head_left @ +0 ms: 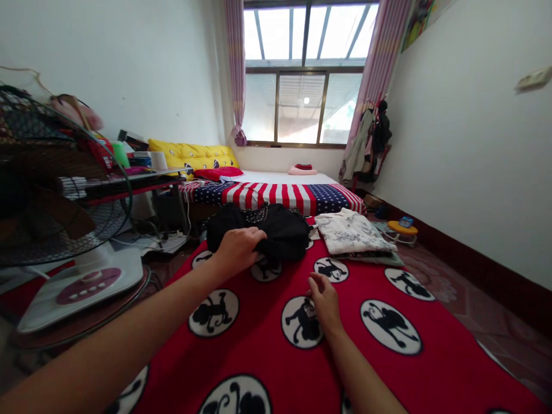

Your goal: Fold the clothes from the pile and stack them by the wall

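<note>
My left hand (237, 248) reaches forward and closes on the near edge of a crumpled black garment (276, 230) that lies on the red blanket (345, 345) with round black-and-white prints. My right hand (323, 299) rests on the blanket nearer to me, fingers loosely curled and apart, holding nothing. A folded white floral garment (351, 231) sits on top of a small stack to the right of the black one.
A stars-and-stripes blanket (280, 195) covers the bed beyond. A standing fan (56, 190) and its white base (81, 284) are at the left, beside a cluttered desk (129, 175). Clothes hang at the right of the window (371, 144). A small yellow stool (402, 229) stands by the right wall.
</note>
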`<state>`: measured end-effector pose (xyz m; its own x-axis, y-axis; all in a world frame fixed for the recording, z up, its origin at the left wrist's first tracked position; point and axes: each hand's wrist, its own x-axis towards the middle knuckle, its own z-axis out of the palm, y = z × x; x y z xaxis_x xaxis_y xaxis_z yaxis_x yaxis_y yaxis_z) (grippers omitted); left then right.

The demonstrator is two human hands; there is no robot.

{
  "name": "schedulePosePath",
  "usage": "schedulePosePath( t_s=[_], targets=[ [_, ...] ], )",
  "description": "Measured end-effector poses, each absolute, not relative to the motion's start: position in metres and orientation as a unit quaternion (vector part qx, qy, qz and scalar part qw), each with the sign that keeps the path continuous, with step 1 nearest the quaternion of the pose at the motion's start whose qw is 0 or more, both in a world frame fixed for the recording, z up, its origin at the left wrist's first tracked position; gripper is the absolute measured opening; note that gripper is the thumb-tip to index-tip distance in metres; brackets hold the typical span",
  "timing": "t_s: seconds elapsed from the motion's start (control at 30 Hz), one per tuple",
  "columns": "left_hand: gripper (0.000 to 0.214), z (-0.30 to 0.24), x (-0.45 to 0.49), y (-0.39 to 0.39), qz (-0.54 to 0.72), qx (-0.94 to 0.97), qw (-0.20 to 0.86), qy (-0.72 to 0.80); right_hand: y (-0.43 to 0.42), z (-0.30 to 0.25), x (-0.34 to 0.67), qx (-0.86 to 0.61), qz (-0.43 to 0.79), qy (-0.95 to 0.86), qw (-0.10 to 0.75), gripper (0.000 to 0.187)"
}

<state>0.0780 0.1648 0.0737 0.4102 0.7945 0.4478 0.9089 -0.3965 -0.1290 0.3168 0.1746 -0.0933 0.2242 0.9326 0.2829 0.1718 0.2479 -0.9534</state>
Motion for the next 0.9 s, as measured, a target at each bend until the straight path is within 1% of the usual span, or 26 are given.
schedulePosePath(
  t_s=[0.07,0.1,0.17,0.23,0.27,0.33,0.37,0.43,0.47,0.5,0.53,0.57,0.6,0.63,0.67,0.73,0.77,0.8,0.83,0.9],
  targets=[
    [0.034,0.051,0.091,0.124,-0.170,-0.841,0.108,-0.502,0.174,-0.090,0.317,-0.513,0.354,-0.504,0.597,0.054],
    [0.035,0.034,0.099,0.104,-0.158,-0.856,0.054,-0.489,0.173,-0.090,0.318,-0.512,0.362,-0.498,0.599,0.057],
    [0.031,0.000,0.113,0.066,-0.086,-0.883,-0.062,-0.458,0.173,-0.090,0.320,-0.510,0.352,-0.507,0.599,0.058],
    [0.039,-0.023,0.123,0.041,-0.052,-0.892,-0.109,-0.435,0.173,-0.092,0.321,-0.506,0.319,-0.534,0.597,0.057],
    [0.038,-0.028,0.125,0.034,-0.053,-0.892,-0.136,-0.428,0.173,-0.092,0.322,-0.506,0.305,-0.547,0.593,0.057],
    [0.026,-0.024,0.122,0.035,-0.107,-0.880,-0.173,-0.428,0.173,-0.094,0.322,-0.509,0.290,-0.567,0.578,0.062],
    [0.021,-0.018,0.116,0.042,-0.149,-0.870,-0.175,-0.436,0.173,-0.095,0.321,-0.512,0.284,-0.576,0.570,0.065],
    [0.023,-0.007,0.099,0.063,-0.227,-0.845,-0.118,-0.470,0.173,-0.095,0.320,-0.516,0.266,-0.594,0.557,0.070],
    [0.031,-0.005,0.087,0.076,-0.250,-0.829,-0.068,-0.496,0.172,-0.095,0.320,-0.515,0.259,-0.604,0.551,0.070],
    [0.046,-0.006,0.075,0.089,-0.251,-0.815,-0.023,-0.522,0.172,-0.095,0.319,-0.512,0.258,-0.614,0.543,0.068],
    [0.067,-0.010,0.063,0.102,-0.240,-0.797,0.004,-0.554,0.171,-0.094,0.319,-0.509,0.263,-0.623,0.533,0.063],
    [0.081,-0.017,0.051,0.112,-0.220,-0.780,0.008,-0.586,0.170,-0.093,0.320,-0.506,0.273,-0.630,0.523,0.057],
    [0.083,-0.026,0.041,0.121,-0.204,-0.766,-0.001,-0.609,0.169,-0.091,0.321,-0.506,0.283,-0.630,0.517,0.050],
    [0.075,-0.035,0.033,0.126,-0.204,-0.756,-0.011,-0.622,0.167,-0.088,0.324,-0.512,0.288,-0.620,0.520,0.045],
    [0.062,-0.043,0.027,0.130,-0.222,-0.746,-0.025,-0.627,0.165,-0.085,0.327,-0.522,0.286,-0.598,0.536,0.041],
    [0.036,-0.055,0.021,0.130,-0.325,-0.710,-0.059,-0.622,0.162,-0.078,0.336,-0.553,0.254,-0.515,0.603,0.036],
    [0.027,-0.059,0.020,0.128,-0.384,-0.681,-0.074,-0.619,0.161,-0.075,0.342,-0.566,0.229,-0.462,0.644,0.034],
    [0.022,-0.060,0.020,0.125,-0.449,-0.639,-0.093,-0.618,0.160,-0.073,0.349,-0.573,0.202,-0.408,0.682,0.032],
    [0.022,-0.060,0.020,0.121,-0.513,-0.584,-0.112,-0.618,0.160,-0.071,0.355,-0.575,0.177,-0.359,0.714,0.030],
    [0.031,-0.055,0.017,0.116,-0.617,-0.470,-0.139,-0.616,0.161,-0.071,0.366,-0.567,0.148,-0.282,0.760,0.027]
  ],
)
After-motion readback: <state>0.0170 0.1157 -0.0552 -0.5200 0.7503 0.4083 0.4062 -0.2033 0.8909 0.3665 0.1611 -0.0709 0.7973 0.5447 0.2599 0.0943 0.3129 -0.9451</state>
